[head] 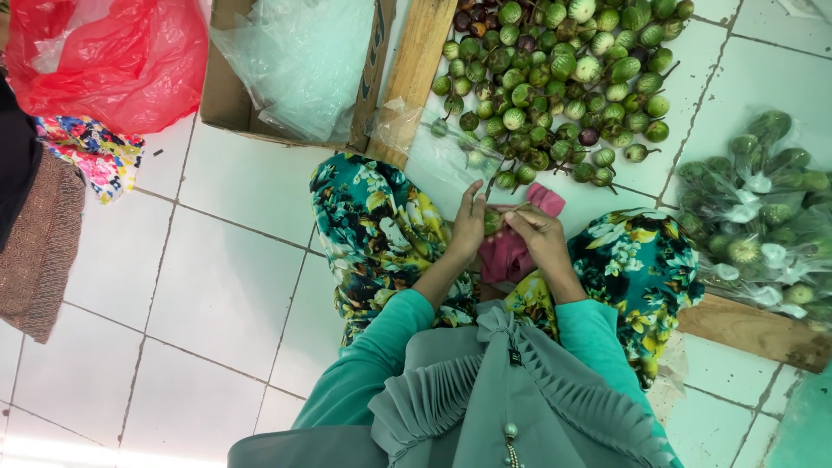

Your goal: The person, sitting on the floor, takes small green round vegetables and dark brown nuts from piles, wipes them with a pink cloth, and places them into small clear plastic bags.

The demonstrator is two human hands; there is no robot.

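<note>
I sit cross-legged on a white tiled floor in floral trousers. My left hand (pixel 466 227) and my right hand (pixel 539 238) meet in front of me, both holding one small round green eggplant (pixel 492 220) between the fingers. Under my hands a pink cloth (pixel 511 247) lies on my lap. A clear plastic bag (pixel 433 147) with a few eggplants in it rests just beyond my left hand. A big heap of small green and purple eggplants (pixel 563 78) lies on the floor ahead.
Filled clear bags of eggplants (pixel 763 217) are piled at the right. A wooden plank (pixel 416 69) and a cardboard box (pixel 227 104) lined with clear plastic lie ahead left. A red plastic bag (pixel 113 56) and folded cloths (pixel 52 225) are at the far left.
</note>
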